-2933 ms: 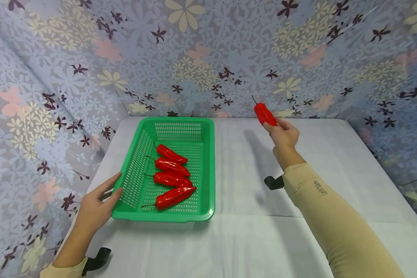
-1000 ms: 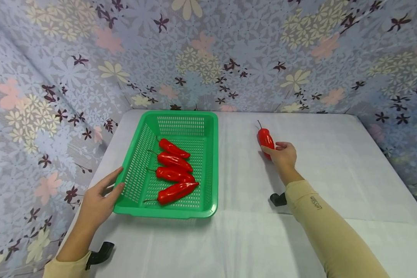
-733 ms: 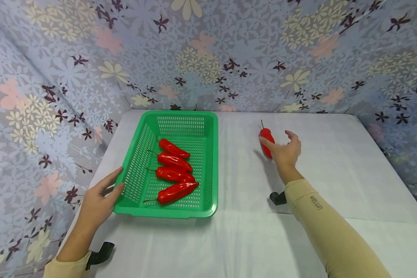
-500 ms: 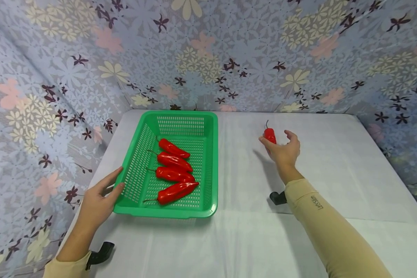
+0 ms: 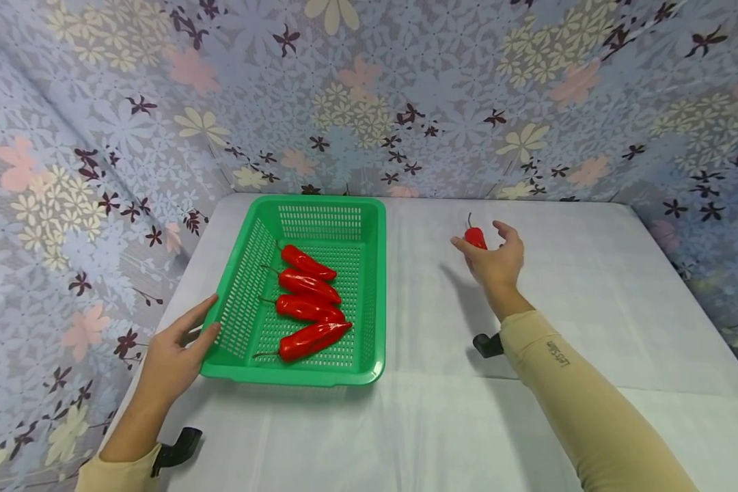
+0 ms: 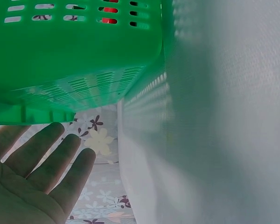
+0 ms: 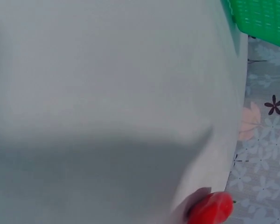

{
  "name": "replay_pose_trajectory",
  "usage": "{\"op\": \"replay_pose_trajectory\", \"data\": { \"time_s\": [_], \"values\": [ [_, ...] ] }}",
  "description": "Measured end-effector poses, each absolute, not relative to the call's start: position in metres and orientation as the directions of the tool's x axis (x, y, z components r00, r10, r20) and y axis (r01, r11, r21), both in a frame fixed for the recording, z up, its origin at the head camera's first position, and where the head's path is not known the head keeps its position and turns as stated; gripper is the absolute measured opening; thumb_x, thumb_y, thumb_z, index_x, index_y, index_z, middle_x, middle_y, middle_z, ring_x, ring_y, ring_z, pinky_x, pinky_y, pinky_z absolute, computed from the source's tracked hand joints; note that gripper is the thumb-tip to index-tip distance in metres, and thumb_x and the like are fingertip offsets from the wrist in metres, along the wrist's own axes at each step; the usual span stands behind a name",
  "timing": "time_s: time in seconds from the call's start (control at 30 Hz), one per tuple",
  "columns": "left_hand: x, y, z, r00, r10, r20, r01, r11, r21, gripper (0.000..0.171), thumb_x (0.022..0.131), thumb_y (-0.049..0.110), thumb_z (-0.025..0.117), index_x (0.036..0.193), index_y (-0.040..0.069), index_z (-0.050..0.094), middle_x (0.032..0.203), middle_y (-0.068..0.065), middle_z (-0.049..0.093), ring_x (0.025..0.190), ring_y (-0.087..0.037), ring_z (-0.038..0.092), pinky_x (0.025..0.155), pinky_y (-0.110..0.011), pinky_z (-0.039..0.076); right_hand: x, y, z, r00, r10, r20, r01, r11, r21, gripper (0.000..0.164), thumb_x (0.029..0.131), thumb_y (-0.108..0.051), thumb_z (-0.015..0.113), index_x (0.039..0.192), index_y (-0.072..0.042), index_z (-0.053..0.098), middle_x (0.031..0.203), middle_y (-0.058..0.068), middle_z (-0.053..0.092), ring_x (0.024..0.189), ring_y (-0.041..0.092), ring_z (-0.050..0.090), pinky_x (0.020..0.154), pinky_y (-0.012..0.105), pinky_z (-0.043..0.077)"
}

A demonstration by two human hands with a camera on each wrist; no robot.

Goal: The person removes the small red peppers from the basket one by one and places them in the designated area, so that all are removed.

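Observation:
A red chili pepper [image 5: 475, 237] with a thin stem lies at the right of the white-covered table, its stem toward the back. Over it is my right hand [image 5: 495, 263], thumb and fingers spread apart, covering its lower part. In the right wrist view the thumb [image 7: 191, 205] overlaps the pepper [image 7: 213, 208]. My left hand [image 5: 175, 355] rests its fingers against the left rim of a green plastic basket [image 5: 383, 294]; the left wrist view shows those fingers [image 6: 67, 158] straight under the rim. Inside the basket lie several more red chili peppers [image 5: 307, 285], roughly in a row.
A white sheet [image 5: 430, 424] covers the table, with a crease across its near part. Floral cloth [image 5: 369, 102] hangs behind and along both sides. Black wrist mounts [image 5: 181, 444] stick out from both sleeves.
The right hand has brought the pepper down to the table, and its fingers have spread off it. The pepper has turned slightly underneath. The left hand stays at the basket.

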State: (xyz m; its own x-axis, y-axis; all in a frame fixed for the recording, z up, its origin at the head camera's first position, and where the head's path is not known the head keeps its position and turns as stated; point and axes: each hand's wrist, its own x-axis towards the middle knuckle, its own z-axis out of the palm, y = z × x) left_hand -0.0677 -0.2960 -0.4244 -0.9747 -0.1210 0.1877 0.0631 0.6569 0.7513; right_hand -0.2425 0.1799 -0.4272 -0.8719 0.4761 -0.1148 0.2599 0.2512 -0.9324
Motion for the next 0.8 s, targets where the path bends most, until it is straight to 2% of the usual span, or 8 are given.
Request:
{"op": "replay_pose_trajectory", "data": {
  "time_s": [0.23,0.47,0.6,0.8],
  "values": [
    [-0.067,-0.295,-0.423,-0.973,-0.126,0.191,0.064,0.652,0.756,0.048,0.102,0.024,0.061,0.148,0.014,0.053,0.141,-0.021,0.056,0.124,-0.046,0.055,0.092,-0.061,0.05,-0.243,0.172,-0.42,-0.905,0.425,0.005,0.168,0.367,-0.915,0.095,0.074,-0.041,0.09,0.151,-0.014,0.043,0.153,0.011,0.04,0.14,0.029,0.036,0.112,0.04,0.037],
    [-0.068,-0.297,-0.425,-0.97,-0.123,0.21,0.081,0.65,0.756,0.048,0.102,0.021,0.062,0.148,0.013,0.053,0.14,-0.02,0.057,0.124,-0.044,0.056,0.093,-0.061,0.049,-0.252,0.151,-0.405,-0.928,0.369,0.057,0.096,0.385,-0.918,0.093,0.074,-0.038,0.091,0.15,-0.013,0.044,0.151,0.011,0.043,0.137,0.026,0.039,0.111,0.036,0.039],
    [-0.068,-0.296,-0.425,-0.97,-0.121,0.21,0.085,0.644,0.76,0.048,0.102,0.022,0.062,0.148,0.014,0.053,0.14,-0.02,0.057,0.124,-0.043,0.056,0.093,-0.06,0.049,-0.255,0.14,-0.397,-0.936,0.338,0.099,0.042,0.386,-0.921,0.091,0.073,-0.035,0.092,0.148,-0.01,0.046,0.148,0.011,0.046,0.134,0.027,0.042,0.108,0.038,0.04],
    [-0.068,-0.296,-0.423,-0.971,-0.118,0.206,0.081,0.652,0.754,0.048,0.102,0.023,0.062,0.148,0.014,0.053,0.139,-0.021,0.057,0.123,-0.045,0.056,0.091,-0.06,0.051,-0.256,0.124,-0.384,-0.953,0.288,0.095,0.017,0.363,-0.932,0.09,0.074,-0.033,0.092,0.149,-0.012,0.046,0.148,0.007,0.046,0.132,0.028,0.042,0.104,0.04,0.044]
  ]
}}
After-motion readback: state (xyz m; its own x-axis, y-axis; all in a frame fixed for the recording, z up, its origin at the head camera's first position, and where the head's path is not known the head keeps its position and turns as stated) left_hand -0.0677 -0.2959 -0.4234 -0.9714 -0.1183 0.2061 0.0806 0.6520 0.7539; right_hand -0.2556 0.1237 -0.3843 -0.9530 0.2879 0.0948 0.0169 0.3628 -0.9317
